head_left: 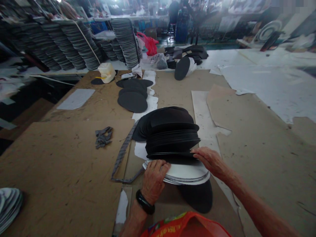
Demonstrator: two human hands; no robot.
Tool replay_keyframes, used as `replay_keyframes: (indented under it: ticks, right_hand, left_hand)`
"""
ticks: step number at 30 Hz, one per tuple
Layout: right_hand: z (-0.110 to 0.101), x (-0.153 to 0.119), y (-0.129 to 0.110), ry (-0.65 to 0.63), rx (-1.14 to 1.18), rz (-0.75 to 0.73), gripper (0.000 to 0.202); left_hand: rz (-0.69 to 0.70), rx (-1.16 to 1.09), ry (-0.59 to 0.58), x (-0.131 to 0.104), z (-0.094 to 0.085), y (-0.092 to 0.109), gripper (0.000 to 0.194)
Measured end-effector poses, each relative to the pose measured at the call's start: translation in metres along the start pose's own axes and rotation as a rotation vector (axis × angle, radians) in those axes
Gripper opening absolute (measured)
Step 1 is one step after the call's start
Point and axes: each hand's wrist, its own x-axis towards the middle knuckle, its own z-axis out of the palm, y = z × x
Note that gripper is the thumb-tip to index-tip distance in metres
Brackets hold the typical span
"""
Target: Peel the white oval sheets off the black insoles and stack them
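A stack of white-faced discs (189, 171), thin, smooth and round, with dark lines showing between the layered edges, lies on the tabletop (74, 171) directly in front of the person. The left hand (155, 176), a glossy black band (145, 202) around its wrist, lies over the stack's left rim with bent fingers; whether it grips or merely presses cannot be told. The right hand (206, 157) is narrowed, thumb and fingertips pinching the right edge of the front black disc (170, 156), just behind the white faces. Beyond it, more matte black discs (170, 131) lean in a fanned, ridged pile. A single dark disc (199, 197) juts out flat beneath the white stack, toward the person.

A long grey fabric strip (122, 156) bends in an angular loop beside the pile, and a crumpled knot of grey cloth (103, 136) sits further left on the scuffed brown board. Flat dark ovals (133, 100) overlap farther back, near a squarish, cloudy plastic container (107, 72). Tall, ribbed columns of stacked pieces (79, 46) stand behind, with a wrinkled, shiny red plastic bag (149, 43) to their right.
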Motion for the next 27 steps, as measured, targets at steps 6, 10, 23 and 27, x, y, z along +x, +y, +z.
replay_keyframes:
  ticks: [6,10,23,27]
  right_hand:
    - [0.002,-0.002,0.001,0.032,-0.007,-0.018,0.024]
    - [0.002,-0.001,0.003,0.025,-0.009,-0.026,0.025]
    - [-0.006,-0.021,-0.005,-0.122,0.173,-0.009,0.021]
    - [0.003,-0.007,0.007,0.198,-0.039,0.051,0.022]
  left_hand:
    - [0.001,-0.003,0.002,-0.001,0.0,-0.001,0.045]
    - [0.039,0.0,0.084,-0.004,0.006,-0.003,0.044]
    - [-0.104,0.063,0.253,0.003,0.001,0.002,0.04]
    - [-0.122,0.083,0.262,0.005,-0.006,0.005,0.03]
